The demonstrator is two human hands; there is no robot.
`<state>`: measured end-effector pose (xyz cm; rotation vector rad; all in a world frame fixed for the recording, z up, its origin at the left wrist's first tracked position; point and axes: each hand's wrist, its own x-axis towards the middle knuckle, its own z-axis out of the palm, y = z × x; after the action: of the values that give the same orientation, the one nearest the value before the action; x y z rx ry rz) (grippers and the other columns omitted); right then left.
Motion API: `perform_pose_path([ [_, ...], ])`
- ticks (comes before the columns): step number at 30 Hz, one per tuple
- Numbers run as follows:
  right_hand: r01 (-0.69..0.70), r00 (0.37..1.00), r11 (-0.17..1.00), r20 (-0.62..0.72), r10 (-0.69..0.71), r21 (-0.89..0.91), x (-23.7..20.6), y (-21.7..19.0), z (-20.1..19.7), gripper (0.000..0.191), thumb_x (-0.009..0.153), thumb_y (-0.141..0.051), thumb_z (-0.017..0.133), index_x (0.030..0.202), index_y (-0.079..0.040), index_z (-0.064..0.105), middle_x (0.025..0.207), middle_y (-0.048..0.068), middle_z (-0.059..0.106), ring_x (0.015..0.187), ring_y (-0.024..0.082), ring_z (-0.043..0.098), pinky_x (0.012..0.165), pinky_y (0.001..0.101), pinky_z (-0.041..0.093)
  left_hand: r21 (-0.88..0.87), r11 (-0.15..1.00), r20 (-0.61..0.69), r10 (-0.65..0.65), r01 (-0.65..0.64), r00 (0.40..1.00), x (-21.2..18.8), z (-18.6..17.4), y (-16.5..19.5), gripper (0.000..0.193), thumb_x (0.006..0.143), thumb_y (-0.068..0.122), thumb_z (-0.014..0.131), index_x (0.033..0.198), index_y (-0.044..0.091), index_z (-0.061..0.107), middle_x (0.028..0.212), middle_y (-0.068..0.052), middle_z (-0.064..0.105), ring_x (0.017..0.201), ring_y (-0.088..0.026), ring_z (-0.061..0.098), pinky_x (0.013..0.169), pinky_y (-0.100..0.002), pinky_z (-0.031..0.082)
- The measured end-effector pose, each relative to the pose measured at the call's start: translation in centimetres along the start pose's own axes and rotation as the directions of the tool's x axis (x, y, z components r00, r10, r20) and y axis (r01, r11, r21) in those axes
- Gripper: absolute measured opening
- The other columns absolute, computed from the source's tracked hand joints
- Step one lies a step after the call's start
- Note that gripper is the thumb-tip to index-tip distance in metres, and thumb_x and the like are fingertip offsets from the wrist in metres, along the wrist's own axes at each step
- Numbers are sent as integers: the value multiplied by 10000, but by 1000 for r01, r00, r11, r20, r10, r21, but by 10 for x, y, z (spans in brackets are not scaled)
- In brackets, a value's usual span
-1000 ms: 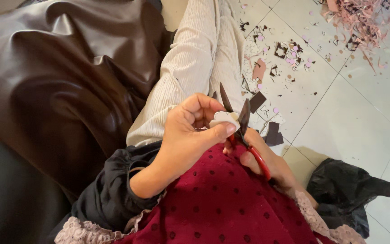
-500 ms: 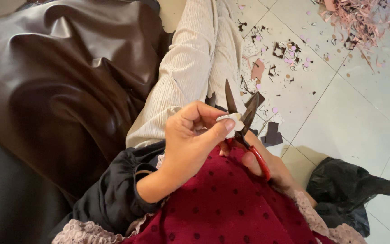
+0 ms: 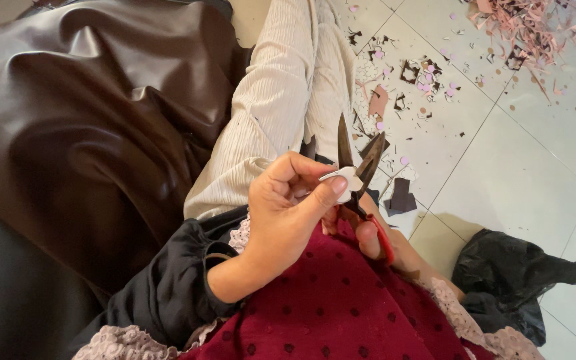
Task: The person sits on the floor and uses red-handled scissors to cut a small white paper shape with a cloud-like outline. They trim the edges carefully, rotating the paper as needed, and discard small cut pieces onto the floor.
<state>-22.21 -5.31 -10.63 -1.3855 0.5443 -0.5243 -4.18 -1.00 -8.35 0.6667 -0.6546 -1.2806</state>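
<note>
My left hand (image 3: 288,213) pinches a small white piece of material (image 3: 345,181) between thumb and fingers, above my lap. The piece sits between the open dark blades of a pair of scissors (image 3: 358,167) with red handles. My right hand (image 3: 385,243) grips those handles from below and is mostly hidden behind my left hand and the red dotted fabric (image 3: 341,307) over my lap.
A large sheet of dark brown leather (image 3: 95,120) lies to the left. My leg in cream ribbed trousers (image 3: 281,100) stretches forward. Pink and dark offcuts (image 3: 428,73) litter the tiled floor (image 3: 521,167). A black plastic bag (image 3: 515,280) lies at right.
The scissor blades have opened wider around the white piece. My left hand has shifted slightly, turning the piece between the blades.
</note>
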Motion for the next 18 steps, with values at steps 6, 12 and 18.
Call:
perform_pose_path([
  [6,-80,994,996,-73,83,39,-6,-6,3,1065,844,-824,602,1517,-39,346,1133,74,490,996,190,485,882,365,454,-10,999,33,-40,41,999,2,-4,4,116,985,4,699,1058,-41,621,844,-97,710,640,-106,651,567,-254,547],
  [12,-162,980,987,-110,163,24,-14,-6,-3,1107,806,-834,619,1494,4,394,1167,82,518,1009,197,516,896,365,457,37,998,64,-50,48,997,4,-11,7,117,993,-28,692,1084,-73,634,937,-133,736,770,-121,697,678,-266,584],
  [18,-78,997,996,-16,77,-33,-10,3,-12,1032,862,-860,596,1393,16,481,1085,91,516,910,188,494,885,373,480,54,997,70,-62,58,996,6,-13,6,121,980,-48,689,1082,-75,630,957,-157,741,783,-140,708,696,-276,596],
])
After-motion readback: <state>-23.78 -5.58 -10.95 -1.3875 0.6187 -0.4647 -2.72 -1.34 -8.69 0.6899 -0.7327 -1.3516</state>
